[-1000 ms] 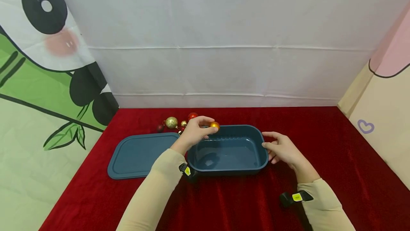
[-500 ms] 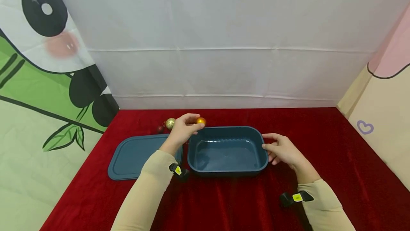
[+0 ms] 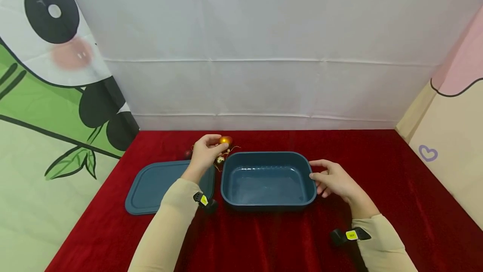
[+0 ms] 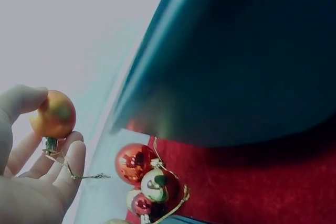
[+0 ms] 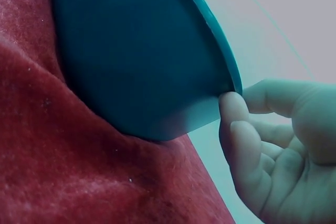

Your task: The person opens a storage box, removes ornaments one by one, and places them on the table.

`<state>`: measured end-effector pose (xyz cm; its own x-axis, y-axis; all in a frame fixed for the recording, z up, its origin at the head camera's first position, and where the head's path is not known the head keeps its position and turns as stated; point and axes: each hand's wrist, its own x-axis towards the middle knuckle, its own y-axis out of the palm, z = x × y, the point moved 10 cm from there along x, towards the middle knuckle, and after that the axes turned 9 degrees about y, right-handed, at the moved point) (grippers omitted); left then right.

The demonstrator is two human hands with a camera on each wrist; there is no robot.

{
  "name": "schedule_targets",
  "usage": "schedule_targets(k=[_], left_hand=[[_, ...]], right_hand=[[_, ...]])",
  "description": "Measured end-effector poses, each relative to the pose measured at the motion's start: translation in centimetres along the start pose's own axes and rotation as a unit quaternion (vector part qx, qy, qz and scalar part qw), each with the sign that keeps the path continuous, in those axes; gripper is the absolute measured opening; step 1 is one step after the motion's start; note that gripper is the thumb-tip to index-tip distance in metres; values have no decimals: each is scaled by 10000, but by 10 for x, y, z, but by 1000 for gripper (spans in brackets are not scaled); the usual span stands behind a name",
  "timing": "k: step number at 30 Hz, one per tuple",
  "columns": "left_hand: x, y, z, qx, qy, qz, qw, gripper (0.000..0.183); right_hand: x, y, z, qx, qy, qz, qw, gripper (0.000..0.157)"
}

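My left hand (image 3: pixel 203 156) pinches an orange-gold bauble (image 3: pixel 226 140) between thumb and fingers, beyond the far left corner of a blue rectangular container (image 3: pixel 268 184). In the left wrist view, a gold string hangs from the cap of this bauble (image 4: pixel 53 115). Several more baubles lie on the cloth beside the container, among them a shiny red bauble (image 4: pixel 134 162) and a small gold bauble (image 4: pixel 156 184). My right hand (image 3: pixel 333 180) holds the container's right rim, with thumb and a finger at its edge in the right wrist view. The left hand partly hides the bauble group in the head view.
A flat blue lid (image 3: pixel 158 184) lies left of the container, partly under my left forearm in view. Dark red cloth (image 3: pixel 286 238) covers the table. A white sheet (image 3: pixel 264 54) hangs behind its back edge, with printed sheets at both sides.
My left hand has moved left with the orange-gold bauble, from over the container's far left corner to the bauble group. The right hand stays at the rim.
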<state>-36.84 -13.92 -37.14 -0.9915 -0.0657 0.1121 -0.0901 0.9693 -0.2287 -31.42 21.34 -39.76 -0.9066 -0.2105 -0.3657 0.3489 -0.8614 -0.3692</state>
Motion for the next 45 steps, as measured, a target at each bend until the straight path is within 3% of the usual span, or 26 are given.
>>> schedule_targets(k=[5, 21, 41, 45], left_hand=[[4, -2, 9, 168, -92, -14, 9998, 41], [9, -4, 32, 1339, 120, 100, 9909, 42], [11, 4, 45, 1507, 47, 162, 9884, 40], [13, 6, 43, 1751, 215, 215, 9841, 40]], right_hand=[[-1, 0, -1, 12, -1, 52, 10000, 56], [-1, 1, 1, 7, 42, 69, 10000, 57], [1, 4, 0, -10, 163, 43, 9999, 54], [0, 4, 2, -9, 155, 37, 9999, 55]])
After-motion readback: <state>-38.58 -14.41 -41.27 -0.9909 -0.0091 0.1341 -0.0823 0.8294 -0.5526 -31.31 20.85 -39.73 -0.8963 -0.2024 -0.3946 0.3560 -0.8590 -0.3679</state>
